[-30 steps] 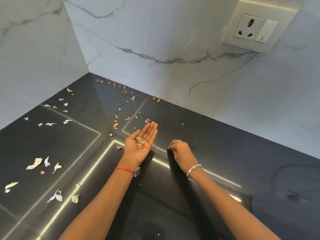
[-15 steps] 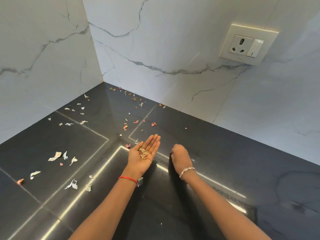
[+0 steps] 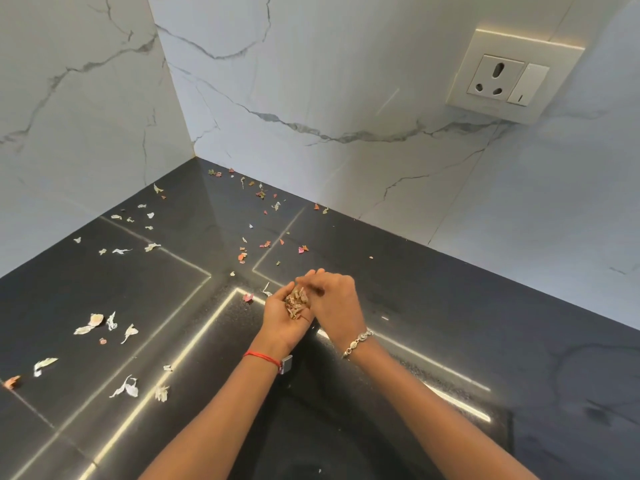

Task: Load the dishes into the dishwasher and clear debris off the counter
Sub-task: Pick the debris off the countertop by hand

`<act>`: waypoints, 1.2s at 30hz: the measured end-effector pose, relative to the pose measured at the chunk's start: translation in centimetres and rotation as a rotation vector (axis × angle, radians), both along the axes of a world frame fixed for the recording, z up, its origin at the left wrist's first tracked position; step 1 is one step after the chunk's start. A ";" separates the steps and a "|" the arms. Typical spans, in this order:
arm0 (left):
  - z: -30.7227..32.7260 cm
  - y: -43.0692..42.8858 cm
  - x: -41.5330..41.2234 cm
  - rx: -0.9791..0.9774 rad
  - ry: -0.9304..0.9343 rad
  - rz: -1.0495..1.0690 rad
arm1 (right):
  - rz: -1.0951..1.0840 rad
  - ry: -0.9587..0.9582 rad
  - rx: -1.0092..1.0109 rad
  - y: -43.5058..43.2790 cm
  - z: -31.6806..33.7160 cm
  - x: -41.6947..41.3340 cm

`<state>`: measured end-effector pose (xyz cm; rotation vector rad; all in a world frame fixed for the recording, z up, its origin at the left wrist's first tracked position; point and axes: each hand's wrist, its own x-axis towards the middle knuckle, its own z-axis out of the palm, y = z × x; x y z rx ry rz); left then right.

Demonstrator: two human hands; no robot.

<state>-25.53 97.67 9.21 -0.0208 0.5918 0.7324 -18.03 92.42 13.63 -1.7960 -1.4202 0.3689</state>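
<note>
My left hand (image 3: 282, 318) is palm up above the black counter (image 3: 433, 317), cupping a small pile of dry tan debris (image 3: 296, 301). My right hand (image 3: 337, 301) lies over its fingertips, palm down, fingers touching the pile. Loose scraps are scattered over the counter: white peels (image 3: 104, 323) at the left, more white bits (image 3: 126, 388) nearer me, pink and orange flecks (image 3: 266, 244) beyond my hands, and small pieces (image 3: 259, 194) along the back wall. A pink scrap (image 3: 248, 297) sits just left of my left hand. No dishes or dishwasher are in view.
White marble walls (image 3: 311, 81) meet in a corner at the back left. A cream wall socket with a switch (image 3: 509, 77) is mounted at the upper right. Bright light strips reflect off the glossy counter.
My right hand has lifted off the counter and moved left onto my left palm. The pile in my left hand looks larger. The view has shifted slightly.
</note>
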 end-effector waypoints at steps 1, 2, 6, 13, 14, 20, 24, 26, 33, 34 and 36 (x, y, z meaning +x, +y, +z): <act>0.0 0.3 0.2 -0.005 0.014 0.006 | -0.032 0.053 0.054 0.4 0.0 0.5; 0.0 0.4 0.2 -0.008 0.025 0.008 | -0.075 0.103 0.097 0.9 -0.2 1.3; -0.3 1.4 0.1 -0.033 -0.025 0.013 | -0.285 0.071 0.088 3.0 -1.8 5.7; -0.7 2.6 -1.4 -0.037 -0.034 0.044 | -0.201 -0.157 -0.592 5.1 -6.7 10.3; -0.8 2.8 -1.8 -0.038 -0.033 0.058 | -0.188 -0.210 -0.631 5.4 -7.1 9.7; -1.0 3.3 -5.1 -0.049 -0.022 0.164 | 0.034 -0.323 -0.589 8.0 -7.8 4.2; -0.5 3.6 -7.7 -0.030 -0.012 0.213 | 0.111 -0.282 -0.555 11.1 -7.6 2.1; -0.3 3.8 -8.9 -0.022 -0.013 0.241 | 0.121 -0.273 -0.547 12.6 -7.5 1.5; -0.5 4.7 -11.5 -0.043 -0.011 0.314 | 0.218 -0.249 -0.499 15.9 -7.3 -0.8; -0.4 4.8 -11.6 -0.042 -0.011 0.316 | 0.234 -0.247 -0.479 15.9 -7.3 -1.3; -0.4 4.8 -11.7 -0.039 -0.010 0.317 | 0.270 -0.280 -0.441 15.5 -7.4 -2.0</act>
